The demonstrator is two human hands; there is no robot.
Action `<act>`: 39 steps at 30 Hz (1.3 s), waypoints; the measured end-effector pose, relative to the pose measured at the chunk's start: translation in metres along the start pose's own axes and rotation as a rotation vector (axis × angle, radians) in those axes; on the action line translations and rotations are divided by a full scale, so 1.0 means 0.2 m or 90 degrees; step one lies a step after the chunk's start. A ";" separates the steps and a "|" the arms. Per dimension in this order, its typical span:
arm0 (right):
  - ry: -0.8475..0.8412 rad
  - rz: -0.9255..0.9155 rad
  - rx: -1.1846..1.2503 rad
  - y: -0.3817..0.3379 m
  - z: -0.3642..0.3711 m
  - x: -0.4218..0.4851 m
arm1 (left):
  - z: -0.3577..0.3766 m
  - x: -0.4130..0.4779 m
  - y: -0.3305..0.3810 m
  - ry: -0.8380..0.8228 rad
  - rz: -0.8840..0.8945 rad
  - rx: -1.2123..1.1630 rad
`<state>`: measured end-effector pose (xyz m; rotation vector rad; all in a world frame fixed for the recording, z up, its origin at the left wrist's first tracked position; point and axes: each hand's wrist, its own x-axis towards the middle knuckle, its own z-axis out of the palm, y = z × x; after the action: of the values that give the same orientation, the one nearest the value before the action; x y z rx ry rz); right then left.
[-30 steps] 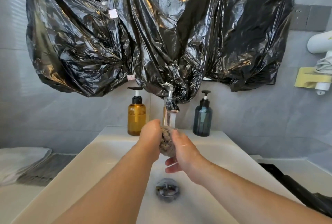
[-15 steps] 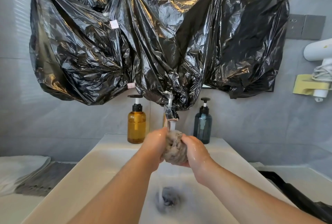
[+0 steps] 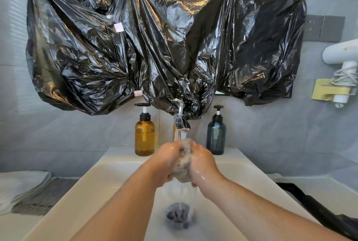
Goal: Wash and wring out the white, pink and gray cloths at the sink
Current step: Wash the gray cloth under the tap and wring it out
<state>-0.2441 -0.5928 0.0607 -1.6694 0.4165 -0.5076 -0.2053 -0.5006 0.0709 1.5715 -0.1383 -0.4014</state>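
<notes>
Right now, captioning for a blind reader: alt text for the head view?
The left hand and right hand squeeze a wet, bunched cloth under the running tap over a white sink. An amber bottle and a dark blue bottle stand behind.

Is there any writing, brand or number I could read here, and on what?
No text can be read.
Tape squares on the black plastic: faint pink marks, too blurred to read.
Amber bottle and dark blue bottle: no labels in view.
White dryer: one small yellowish mark, too small to read.
Wet cloth gripped by left hand and right hand: no tag shows.
</notes>
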 end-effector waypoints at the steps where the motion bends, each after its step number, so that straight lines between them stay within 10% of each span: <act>1: -0.001 0.023 0.017 0.00 -0.01 -0.01 | 0.00 -0.02 0.00 -0.009 -0.009 0.002; 15: -0.060 -0.150 0.049 0.12 0.08 -0.07 | 0.03 0.07 -0.03 0.083 0.185 -0.177; 18: -0.052 -0.127 0.057 0.07 0.05 -0.06 | 0.06 0.00 -0.02 0.059 0.169 0.169; 20: -0.039 -0.157 -0.094 0.04 0.00 -0.02 | 0.04 0.00 -0.01 -0.070 0.118 -0.004; 26: 0.009 -0.113 -0.116 0.03 -0.15 0.07 | 0.03 -0.01 -0.02 -0.020 0.120 0.154; 39: -0.324 -0.035 -0.183 0.05 -0.18 0.02 | -0.10 0.07 0.10 0.192 0.145 -0.402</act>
<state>-0.2591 -0.6263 0.0549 -2.0136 0.0691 -0.0487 -0.1831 -0.4876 0.0881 0.9613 0.0434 -0.0136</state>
